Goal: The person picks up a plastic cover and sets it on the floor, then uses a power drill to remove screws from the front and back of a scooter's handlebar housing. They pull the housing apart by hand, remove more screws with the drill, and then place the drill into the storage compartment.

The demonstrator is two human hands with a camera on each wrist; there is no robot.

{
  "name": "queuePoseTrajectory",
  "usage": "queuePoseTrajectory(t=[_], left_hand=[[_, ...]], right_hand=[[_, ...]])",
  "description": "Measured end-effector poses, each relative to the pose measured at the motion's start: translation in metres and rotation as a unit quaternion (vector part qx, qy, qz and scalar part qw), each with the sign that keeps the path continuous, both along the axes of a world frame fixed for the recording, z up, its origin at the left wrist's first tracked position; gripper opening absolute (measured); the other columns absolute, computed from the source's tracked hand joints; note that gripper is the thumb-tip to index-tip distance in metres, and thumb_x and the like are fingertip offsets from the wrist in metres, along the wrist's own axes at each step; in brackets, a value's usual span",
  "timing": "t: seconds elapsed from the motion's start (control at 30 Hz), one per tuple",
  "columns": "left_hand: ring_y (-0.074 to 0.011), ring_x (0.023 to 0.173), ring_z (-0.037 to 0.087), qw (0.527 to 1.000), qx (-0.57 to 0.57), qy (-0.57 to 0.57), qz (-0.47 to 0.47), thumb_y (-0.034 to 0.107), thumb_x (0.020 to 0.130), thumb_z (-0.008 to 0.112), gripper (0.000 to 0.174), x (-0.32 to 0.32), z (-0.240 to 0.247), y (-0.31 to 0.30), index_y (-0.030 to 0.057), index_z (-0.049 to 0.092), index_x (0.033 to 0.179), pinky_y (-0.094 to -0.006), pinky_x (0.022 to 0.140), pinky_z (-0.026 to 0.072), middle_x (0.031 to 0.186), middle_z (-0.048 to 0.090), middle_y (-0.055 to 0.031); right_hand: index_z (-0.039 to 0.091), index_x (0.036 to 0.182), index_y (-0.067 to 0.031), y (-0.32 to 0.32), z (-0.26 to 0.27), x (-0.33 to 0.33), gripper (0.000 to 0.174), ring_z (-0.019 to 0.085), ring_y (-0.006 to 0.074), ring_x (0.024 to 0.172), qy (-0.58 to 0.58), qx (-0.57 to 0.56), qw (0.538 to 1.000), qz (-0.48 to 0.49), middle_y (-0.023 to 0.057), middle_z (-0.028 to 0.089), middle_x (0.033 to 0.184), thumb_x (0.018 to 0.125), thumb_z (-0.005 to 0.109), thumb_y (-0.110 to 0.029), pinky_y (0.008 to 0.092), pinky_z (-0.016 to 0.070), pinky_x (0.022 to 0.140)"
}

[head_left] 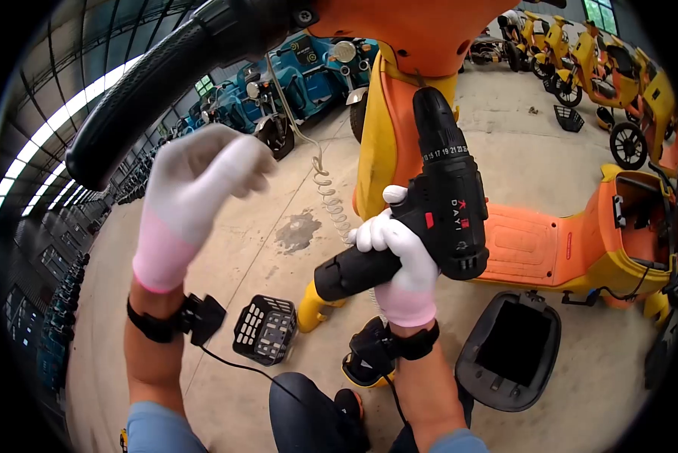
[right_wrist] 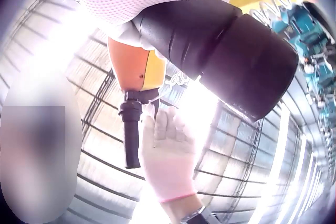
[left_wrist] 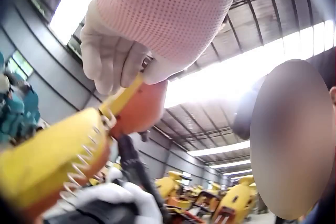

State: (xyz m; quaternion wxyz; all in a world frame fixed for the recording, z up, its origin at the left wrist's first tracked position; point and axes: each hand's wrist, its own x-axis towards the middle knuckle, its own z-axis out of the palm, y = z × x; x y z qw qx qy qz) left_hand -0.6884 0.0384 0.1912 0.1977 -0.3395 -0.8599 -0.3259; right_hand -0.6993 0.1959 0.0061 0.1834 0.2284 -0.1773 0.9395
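Observation:
My right hand point(head_left: 395, 245), in a white and pink glove, grips the handle of a black cordless drill point(head_left: 452, 204). The drill points up, and its thin bit overlaps the lower edge of an orange scooter front panel point(head_left: 407, 26). In the right wrist view the drill's thick battery end point(right_wrist: 252, 61) fills the upper right. My left hand point(head_left: 203, 189), gloved alike, is raised below the black handlebar grip point(head_left: 180, 83), apart from it and slightly blurred. Its fingers are loosely bent in the left wrist view, with nothing clearly seen in them.
A coiled pale cable point(head_left: 327, 181) hangs beside the yellow column. On the floor lie a black basket point(head_left: 265, 328) and a grey-black scooter seat point(head_left: 475, 377). The orange footboard point(head_left: 516, 241) extends right. Teal vehicles point(head_left: 301, 75) and yellow scooters point(head_left: 595, 64) stand behind.

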Motion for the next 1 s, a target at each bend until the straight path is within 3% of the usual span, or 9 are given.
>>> queuePoseTrajectory(t=[0.07, 0.17, 0.2, 0.4, 0.47, 0.53, 0.6, 0.67, 1.0], left_hand=[[-0.0137, 0.084, 0.068, 0.997, 0.068, 0.033, 0.021, 0.027, 0.100, 0.054, 0.036, -0.023, 0.002, -0.009, -0.0056, 0.066, 0.109, -0.0264, 0.079, 0.0533, 0.101, 0.071, -0.0132], [-0.0173, 0.102, 0.064, 0.998, 0.037, -0.008, -0.053, 0.023, 0.100, 0.056, 0.037, -0.033, -0.007, -0.012, -0.0053, 0.061, 0.123, -0.0305, 0.093, 0.0494, 0.114, 0.068, -0.0132], [-0.0181, 0.105, 0.063, 0.996, 0.029, 0.004, -0.078, 0.022, 0.099, 0.057, 0.038, -0.030, -0.017, -0.005, -0.0051, 0.059, 0.125, -0.0314, 0.096, 0.0482, 0.116, 0.067, -0.0133], [-0.0355, 0.130, 0.048, 0.988, 0.038, 0.002, -0.149, 0.033, 0.083, 0.078, 0.085, -0.067, -0.087, 0.043, -0.0072, 0.034, 0.143, -0.0415, 0.109, 0.0394, 0.138, 0.046, -0.0268], [-0.0333, 0.134, 0.043, 0.986, 0.071, 0.036, -0.149, 0.029, 0.084, 0.077, 0.083, -0.080, -0.100, 0.061, -0.0071, 0.034, 0.145, -0.0403, 0.112, 0.0351, 0.142, 0.044, -0.0245], [-0.0311, 0.139, 0.039, 0.982, 0.103, 0.071, -0.145, 0.026, 0.085, 0.076, 0.082, -0.092, -0.105, 0.077, -0.0069, 0.033, 0.146, -0.0390, 0.115, 0.0308, 0.146, 0.042, -0.0222], [-0.0335, 0.139, 0.039, 0.974, 0.136, 0.101, -0.153, 0.025, 0.085, 0.076, 0.081, -0.102, -0.104, 0.088, -0.0064, 0.034, 0.146, -0.0391, 0.115, 0.0310, 0.148, 0.040, -0.0237], [-0.0356, 0.138, 0.039, 0.971, 0.154, 0.096, -0.157, 0.023, 0.084, 0.076, 0.079, -0.110, -0.105, 0.094, -0.0050, 0.035, 0.145, -0.0402, 0.115, 0.0313, 0.147, 0.040, -0.0240], [-0.0382, 0.143, 0.032, 0.950, 0.096, 0.029, -0.295, 0.024, 0.081, 0.077, 0.088, -0.126, -0.083, 0.064, -0.0035, 0.029, 0.149, -0.0413, 0.117, 0.0287, 0.153, 0.032, -0.0256]], right_hand=[[0.055, 0.116, -0.0023, -0.005, 0.008, 0.005, 0.030, 0.055, 0.0174, 0.079, -0.026, -0.001, 0.999, -0.037, 0.0021, 0.055, 0.077, 0.086, 0.058, -0.006, 0.0387, 0.0450, 0.087], [0.064, 0.080, -0.0021, -0.008, 0.004, 0.013, 0.009, 0.060, 0.0154, 0.092, -0.121, 0.233, 0.889, -0.374, 0.0041, 0.064, 0.082, 0.087, 0.060, -0.005, 0.0339, 0.0437, 0.093], [0.065, 0.091, -0.0012, -0.004, 0.000, 0.022, 0.006, 0.060, 0.0148, 0.095, -0.136, 0.278, 0.869, -0.385, 0.0042, 0.065, 0.090, 0.085, 0.062, 0.000, 0.0326, 0.0447, 0.092], [0.063, 0.111, -0.0003, 0.039, 0.010, 0.062, 0.029, 0.064, 0.0206, 0.088, -0.154, 0.606, 0.443, -0.642, 0.0107, 0.065, 0.105, 0.082, 0.063, 0.005, 0.0315, 0.0510, 0.079], [0.061, 0.113, -0.0029, 0.053, 0.010, 0.066, 0.027, 0.064, 0.0196, 0.081, -0.267, 0.158, 0.920, -0.241, 0.0080, 0.065, 0.098, 0.086, 0.062, 0.001, 0.0315, 0.0522, 0.074], [0.058, 0.116, -0.0051, 0.058, 0.021, 0.065, 0.022, 0.065, 0.0140, 0.080, -0.169, 0.411, 0.825, -0.351, 0.0049, 0.064, 0.095, 0.103, 0.041, -0.009, 0.0266, 0.0557, 0.069], [0.057, 0.120, -0.0030, 0.060, 0.029, 0.056, 0.033, 0.068, 0.0161, 0.077, -0.192, 0.556, 0.639, -0.496, 0.0073, 0.069, 0.091, 0.089, 0.066, -0.007, 0.0270, 0.0539, 0.071], [0.054, 0.111, -0.0051, 0.061, 0.022, 0.043, 0.019, 0.058, 0.0072, 0.076, -0.162, 0.562, 0.643, -0.494, -0.0020, 0.060, 0.088, 0.093, 0.056, 0.000, 0.0230, 0.0483, 0.065], [0.056, 0.110, -0.0029, 0.041, 0.034, 0.026, 0.028, 0.065, 0.0175, 0.075, -0.151, 0.616, 0.472, -0.613, 0.0068, 0.065, 0.083, 0.083, 0.062, 0.002, 0.0291, 0.0507, 0.068]])
